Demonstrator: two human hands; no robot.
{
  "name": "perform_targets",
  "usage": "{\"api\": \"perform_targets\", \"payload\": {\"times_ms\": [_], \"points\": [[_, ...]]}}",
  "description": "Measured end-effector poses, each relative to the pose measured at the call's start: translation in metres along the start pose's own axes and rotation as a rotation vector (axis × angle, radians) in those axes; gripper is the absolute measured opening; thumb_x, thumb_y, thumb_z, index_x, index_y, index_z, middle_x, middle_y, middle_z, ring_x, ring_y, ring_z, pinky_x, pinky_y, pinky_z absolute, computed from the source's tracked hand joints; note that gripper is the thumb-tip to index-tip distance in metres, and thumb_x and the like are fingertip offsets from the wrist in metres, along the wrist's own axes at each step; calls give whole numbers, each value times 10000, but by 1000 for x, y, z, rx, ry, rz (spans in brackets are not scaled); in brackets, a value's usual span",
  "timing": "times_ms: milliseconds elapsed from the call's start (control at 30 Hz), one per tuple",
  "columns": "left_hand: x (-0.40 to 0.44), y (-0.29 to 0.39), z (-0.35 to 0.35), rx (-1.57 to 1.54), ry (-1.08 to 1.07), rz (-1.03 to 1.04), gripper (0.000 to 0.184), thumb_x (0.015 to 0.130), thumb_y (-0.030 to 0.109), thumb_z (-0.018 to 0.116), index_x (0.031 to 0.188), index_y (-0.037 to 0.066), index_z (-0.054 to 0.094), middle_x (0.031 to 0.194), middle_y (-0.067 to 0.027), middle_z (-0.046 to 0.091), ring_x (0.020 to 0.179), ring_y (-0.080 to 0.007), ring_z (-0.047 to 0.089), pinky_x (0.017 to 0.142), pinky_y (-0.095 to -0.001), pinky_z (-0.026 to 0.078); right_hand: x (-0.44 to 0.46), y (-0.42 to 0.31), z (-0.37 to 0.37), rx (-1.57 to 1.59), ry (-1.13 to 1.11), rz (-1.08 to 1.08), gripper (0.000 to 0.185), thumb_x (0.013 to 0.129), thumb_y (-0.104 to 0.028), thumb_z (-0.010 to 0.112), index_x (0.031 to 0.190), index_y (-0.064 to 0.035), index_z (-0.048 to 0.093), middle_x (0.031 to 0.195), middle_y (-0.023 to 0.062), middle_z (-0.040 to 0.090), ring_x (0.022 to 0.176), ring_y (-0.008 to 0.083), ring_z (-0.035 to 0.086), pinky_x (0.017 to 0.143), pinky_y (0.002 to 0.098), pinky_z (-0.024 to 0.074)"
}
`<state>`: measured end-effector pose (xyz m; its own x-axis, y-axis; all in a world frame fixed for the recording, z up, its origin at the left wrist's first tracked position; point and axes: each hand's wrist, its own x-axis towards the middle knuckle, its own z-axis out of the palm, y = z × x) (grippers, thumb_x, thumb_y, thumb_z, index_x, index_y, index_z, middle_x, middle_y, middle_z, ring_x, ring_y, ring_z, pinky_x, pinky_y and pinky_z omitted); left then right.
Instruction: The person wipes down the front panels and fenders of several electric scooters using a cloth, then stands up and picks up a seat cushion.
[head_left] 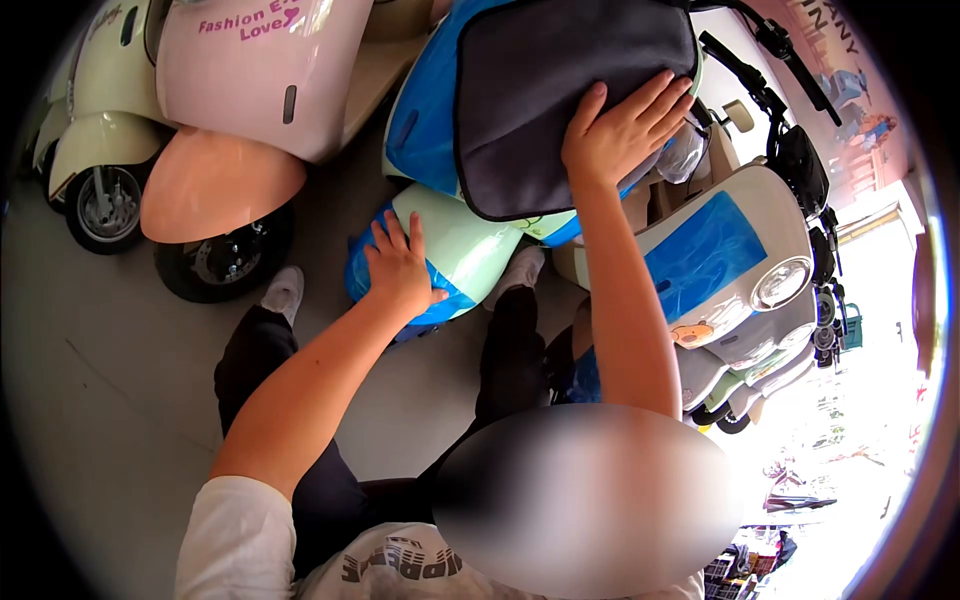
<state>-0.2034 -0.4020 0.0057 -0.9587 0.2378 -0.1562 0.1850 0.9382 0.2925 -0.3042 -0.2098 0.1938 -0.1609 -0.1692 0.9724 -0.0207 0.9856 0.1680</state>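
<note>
A scooter stands between my feet, its pale green front fender wrapped at the tip in blue film. My left hand rests on that fender with its fingers spread, over the edge of the blue film. Higher up, a dark grey fabric pad with black edging covers the scooter's front panel, where blue film shows at the side. My right hand lies on the right part of the pad, palm down and fingers stretched out. Neither hand holds anything.
To the left stand a pink scooter with an orange fender and a cream scooter. A white scooter with a blue panel is close on the right, with more scooters behind it. Grey floor shows at the left.
</note>
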Motion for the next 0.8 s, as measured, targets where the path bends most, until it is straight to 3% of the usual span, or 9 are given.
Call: {"api": "perform_targets", "payload": {"times_ms": [200, 400, 467, 500, 567, 600, 667, 700, 800], "points": [[1, -1, 3, 21, 11, -1, 1341, 695, 633, 816, 1603, 34, 32, 1606, -348, 129, 1470, -521, 215, 1104, -541, 354, -18, -6, -4, 43, -44, 34, 808, 962, -418, 503, 1517, 111, 247, 1585, 357, 193, 1452, 559, 196, 1177, 606, 199], [2, -1, -7, 2, -33, 19, 1283, 735, 519, 823, 1588, 3, 16, 1594, -371, 124, 1445, -546, 248, 1083, -565, 393, -53, -16, -11, 97, -115, 43, 837, 916, -388, 558, 1508, 125, 263, 1589, 355, 189, 1464, 556, 174, 1183, 581, 221], [5, 2, -6, -61, 119, -23, 974, 792, 370, 771, 1520, -42, 273, 1492, -358, 352, 1339, -499, 435, 1017, -537, 466, -71, -23, -16, 132, -182, 11, 821, 910, -388, 562, 1500, 119, 298, 1586, 350, 206, 1468, 545, 180, 1181, 577, 229], [4, 2, -15, -57, 117, -20, 974, 792, 370, 771, 1520, -42, 273, 1492, -358, 352, 1339, -499, 435, 1017, -537, 466, -84, -26, -19, 138, -212, 4, 805, 906, -390, 567, 1495, 105, 327, 1584, 345, 223, 1467, 539, 195, 1184, 576, 225], [-1, 0, -43, -133, 112, -19, 621, 814, 308, 734, 1288, -42, 540, 1284, -295, 548, 1161, -424, 586, 914, -519, 513, -113, -30, -26, 86, -313, -15, 820, 913, -408, 574, 1506, 94, 312, 1587, 341, 219, 1463, 536, 209, 1187, 584, 204], [-1, -2, -45, -132, 111, -20, 621, 814, 308, 734, 1288, -42, 540, 1284, -295, 548, 1161, -424, 586, 914, -519, 513, -126, -31, -28, 77, -341, -22, 830, 918, -406, 574, 1512, 100, 289, 1590, 341, 210, 1466, 534, 203, 1190, 588, 189], [-4, -9, -46, -130, 413, -8, 358, 805, 238, 698, 1020, -32, 606, 1052, -218, 620, 967, -395, 656, 799, -507, 562, -161, -33, -30, 85, -363, -27, 831, 917, -399, 582, 1510, 101, 283, 1586, 349, 208, 1461, 545, 200, 1183, 608, 187], [-4, -12, -48, -154, 455, 0, 332, 808, 229, 692, 1009, -18, 598, 1040, -204, 623, 930, -394, 662, 730, -498, 568, -181, -34, -31, 89, -380, -36, 832, 915, -392, 590, 1508, 101, 277, 1581, 356, 205, 1457, 557, 196, 1176, 627, 185], [-1, -17, -59, -252, 309, 61, 318, 805, 213, 712, 1018, 8, 598, 1029, -179, 622, 948, -385, 652, 753, -493, 556, -229, -31, -34, 132, -367, 37, 707, 901, -324, 597, 1442, 70, 368, 1527, 357, 295, 1428, 585, 230, 1150, 660, 222]]}}
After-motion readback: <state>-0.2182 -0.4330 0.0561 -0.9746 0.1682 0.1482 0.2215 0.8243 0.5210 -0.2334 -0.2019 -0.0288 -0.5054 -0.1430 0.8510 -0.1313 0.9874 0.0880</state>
